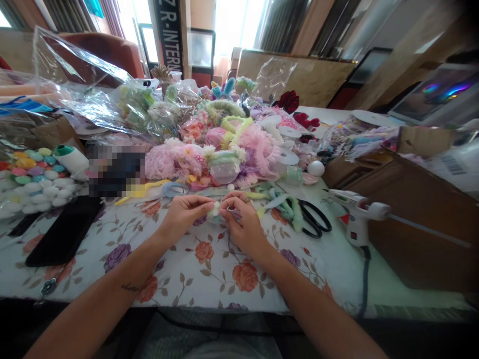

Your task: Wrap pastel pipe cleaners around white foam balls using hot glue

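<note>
Both hands meet over the flowered cloth, pinching one small pale green-white fluffy piece (pixel 215 212) between them; its exact kind is too small to make out. My left hand (pixel 187 212) is closed on its left side with thumb and forefinger. On the other side, the fingertips of my right hand (pixel 241 217) are closed on it too. Just beyond the right hand lie pale green and yellow fuzzy strips (pixel 286 204), partly over black-handled scissors (pixel 316 219). Pink ruffled trim (pixel 172 159) is heaped past the fingertips.
A white glue gun (pixel 355 217) with its cord stands at right, beside a cardboard box (pixel 422 224). To the left are a black phone (pixel 63 232), a thread spool (pixel 71 159) and a bag of coloured and white pompoms (pixel 41 184). Clear plastic wrapping (pixel 90 89) rises behind.
</note>
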Demonstrator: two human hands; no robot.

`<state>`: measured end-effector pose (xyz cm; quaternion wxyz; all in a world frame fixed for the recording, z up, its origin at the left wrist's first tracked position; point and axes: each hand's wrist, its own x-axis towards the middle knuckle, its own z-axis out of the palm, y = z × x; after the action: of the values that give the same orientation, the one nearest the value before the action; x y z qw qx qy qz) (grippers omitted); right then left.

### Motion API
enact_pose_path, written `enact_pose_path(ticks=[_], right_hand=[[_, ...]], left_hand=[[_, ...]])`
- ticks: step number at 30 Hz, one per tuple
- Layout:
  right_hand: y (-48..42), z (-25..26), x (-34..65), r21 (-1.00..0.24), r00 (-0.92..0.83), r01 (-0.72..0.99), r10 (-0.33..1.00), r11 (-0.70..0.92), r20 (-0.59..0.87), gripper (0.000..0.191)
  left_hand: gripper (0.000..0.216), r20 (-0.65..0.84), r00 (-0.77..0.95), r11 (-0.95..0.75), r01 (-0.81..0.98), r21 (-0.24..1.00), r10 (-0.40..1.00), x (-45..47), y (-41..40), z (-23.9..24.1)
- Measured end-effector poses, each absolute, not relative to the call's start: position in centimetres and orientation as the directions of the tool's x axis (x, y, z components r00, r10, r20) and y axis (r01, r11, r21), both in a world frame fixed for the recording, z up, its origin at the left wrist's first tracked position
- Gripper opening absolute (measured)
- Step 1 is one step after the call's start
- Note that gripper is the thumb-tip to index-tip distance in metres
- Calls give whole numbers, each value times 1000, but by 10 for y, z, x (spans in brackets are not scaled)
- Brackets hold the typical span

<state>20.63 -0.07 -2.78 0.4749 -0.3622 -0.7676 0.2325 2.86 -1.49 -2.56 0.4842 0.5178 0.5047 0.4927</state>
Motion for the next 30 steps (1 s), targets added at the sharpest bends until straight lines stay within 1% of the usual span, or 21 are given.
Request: enact_pose_path(ticks=[2, 3, 4, 5, 6, 7, 8, 9, 10, 11, 12, 13, 14, 15, 17, 18, 21, 24, 27, 30], right_hand=[[-1, -20, 211, -740, -228, 267, 786, 618, 575, 14], [-2, -14, 214, -766, -252, 204, 789, 610, 561, 17], [-3, -8, 218, -794, -352, 124, 774, 595, 526, 19], [-5, -2, 221, -825, -516, 40, 718, 564, 466, 20], [-6, 3, 224, -858, -699, -30, 603, 513, 385, 20], [-8, 7, 227, -888, -833, -67, 465, 454, 301, 20], [-9, 9, 228, -909, -895, -72, 374, 411, 241, 20], [-9, 10, 229, -915, -898, -60, 380, 398, 224, 21], [-9, 8, 228, -910, -844, -37, 474, 414, 250, 20], [-8, 5, 227, -891, -734, -4, 604, 454, 311, 17], [-7, 1, 224, -859, -587, 44, 709, 511, 391, 13], [-6, -4, 222, -813, -448, 104, 757, 572, 476, 11], [-5, -10, 218, -759, -349, 162, 756, 631, 554, 11], [-4, -15, 215, -702, -301, 208, 727, 681, 616, 11], [-3, -25, 210, -620, -291, 261, 672, 740, 681, 12], [-2, -28, 208, -606, -297, 273, 665, 747, 686, 13], [-3, -33, 204, -627, -277, 290, 690, 723, 668, 12], [-3, -34, 205, -642, -268, 292, 705, 709, 656, 12], [-2, -34, 207, -645, -300, 308, 715, 699, 632, 20], [0, -33, 207, -653, -339, 311, 722, 691, 602, 25]], left_hand=[[28, -22, -40, 21, -43, 999, 999, 28, -12, -28], [30, -50, -74, 42, -113, 993, 996, 27, -9, -30], [31, -80, -112, 57, -193, 980, 990, 26, -6, -32], [32, -110, -150, 66, -270, 960, 983, 25, -4, -33], [33, -138, -184, 69, -337, 939, 973, 23, -1, -34], [33, -161, -210, 70, -386, 920, 964, 22, 1, -34], [33, -177, -224, 70, -415, 907, 958, 21, 2, -34], [33, -185, -220, 76, -426, 902, 958, 21, 2, -33], [32, -188, -196, 91, -422, 902, 962, 22, 1, -32], [31, -190, -152, 114, -407, 906, 970, 23, -1, -31], [30, -194, -96, 143, -385, 912, 976, 25, -3, -30], [28, -201, -35, 175, -361, 916, 979, 27, -6, -29], [27, -212, 20, 206, -341, 917, 977, 30, -9, -28], [26, -222, 61, 229, -329, 916, 973, 33, -12, -28], [25, -229, 120, 256, -326, 910, 966, 36, -16, -29], [25, -225, 144, 261, -329, 907, 964, 37, -17, -29], [25, -210, 194, 268, -346, 899, 958, 37, -17, -29], [30, -219, 192, 279, -385, 880, 957, 36, -16, -26], [37, -229, 182, 285, -397, 872, 956, 35, -15, -23], [36, -207, 175, 258, -355, 899, 963, 35, -16, -22]])
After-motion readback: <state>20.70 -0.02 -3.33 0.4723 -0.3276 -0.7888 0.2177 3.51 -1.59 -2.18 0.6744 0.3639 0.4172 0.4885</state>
